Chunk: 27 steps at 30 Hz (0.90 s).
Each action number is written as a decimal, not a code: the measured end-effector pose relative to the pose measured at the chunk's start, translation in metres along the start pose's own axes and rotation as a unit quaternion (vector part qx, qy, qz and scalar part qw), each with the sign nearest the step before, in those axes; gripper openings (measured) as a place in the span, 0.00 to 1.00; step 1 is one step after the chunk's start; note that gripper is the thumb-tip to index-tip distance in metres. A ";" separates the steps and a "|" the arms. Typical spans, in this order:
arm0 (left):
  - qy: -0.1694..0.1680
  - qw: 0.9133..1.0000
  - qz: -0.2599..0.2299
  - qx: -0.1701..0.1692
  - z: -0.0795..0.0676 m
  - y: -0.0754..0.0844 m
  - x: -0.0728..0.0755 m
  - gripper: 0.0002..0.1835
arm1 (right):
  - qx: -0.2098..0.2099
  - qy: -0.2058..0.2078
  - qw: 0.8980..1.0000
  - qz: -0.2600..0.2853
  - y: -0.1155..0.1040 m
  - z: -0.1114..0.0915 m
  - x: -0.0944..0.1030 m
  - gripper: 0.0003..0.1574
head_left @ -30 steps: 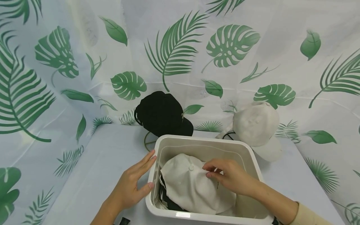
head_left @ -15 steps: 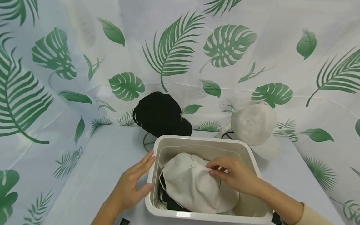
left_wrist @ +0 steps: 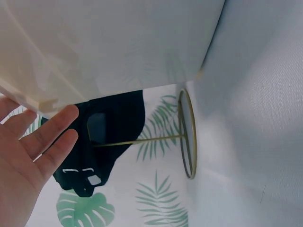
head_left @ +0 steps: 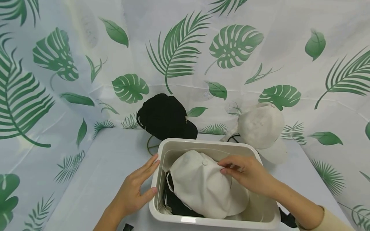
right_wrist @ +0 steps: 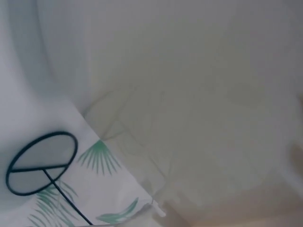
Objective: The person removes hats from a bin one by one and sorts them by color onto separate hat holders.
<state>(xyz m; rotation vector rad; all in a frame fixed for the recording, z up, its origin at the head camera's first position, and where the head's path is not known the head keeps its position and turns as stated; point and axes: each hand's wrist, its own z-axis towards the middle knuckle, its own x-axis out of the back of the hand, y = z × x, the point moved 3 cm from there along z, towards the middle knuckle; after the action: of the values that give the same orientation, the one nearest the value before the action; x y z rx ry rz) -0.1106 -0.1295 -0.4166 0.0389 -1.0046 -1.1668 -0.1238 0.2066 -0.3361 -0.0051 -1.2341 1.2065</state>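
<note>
A cream baseball cap lies crown up inside a white plastic bin. Thumb and fingertips of my right hand pinch the cloth of its crown, to the right of the top button. Something black, perhaps another cap, shows from beneath the cream cap at the bin's left side. My left hand touches the outside of the bin's left rim with fingers straight. In the left wrist view those extended fingers lie beside the bin wall. Only a blurred bit of the right hand appears in the right wrist view.
Behind the bin, a black cap hangs on a gold wire stand. Further right, a second cream cap sits on a black wire stand. Leaf-patterned cloth surrounds the white table.
My right hand has shifted to the right, drawing the cream cap along with it. More of the black thing beneath now shows. The left hand stays at the rim.
</note>
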 end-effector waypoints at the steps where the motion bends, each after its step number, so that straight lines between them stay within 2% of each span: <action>1: 0.000 1.000 0.000 0.001 0.000 0.000 0.000 0.36 | 0.004 0.003 1.000 0.000 -0.001 0.001 0.001 0.20; 10: 0.001 1.000 -0.003 -0.007 0.001 0.000 0.001 0.36 | 0.024 0.015 1.000 0.004 -0.006 0.007 0.011 0.22; 27: -0.005 1.000 -0.003 0.004 0.000 -0.002 0.001 0.36 | 0.037 0.018 0.999 -0.021 -0.019 0.016 0.026 0.26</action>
<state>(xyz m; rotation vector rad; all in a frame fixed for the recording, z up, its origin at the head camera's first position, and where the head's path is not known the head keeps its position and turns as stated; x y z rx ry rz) -0.1115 -0.1311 -0.4173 0.0418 -1.0188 -1.1694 -0.1260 0.2076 -0.3004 0.0538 -1.1510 1.2100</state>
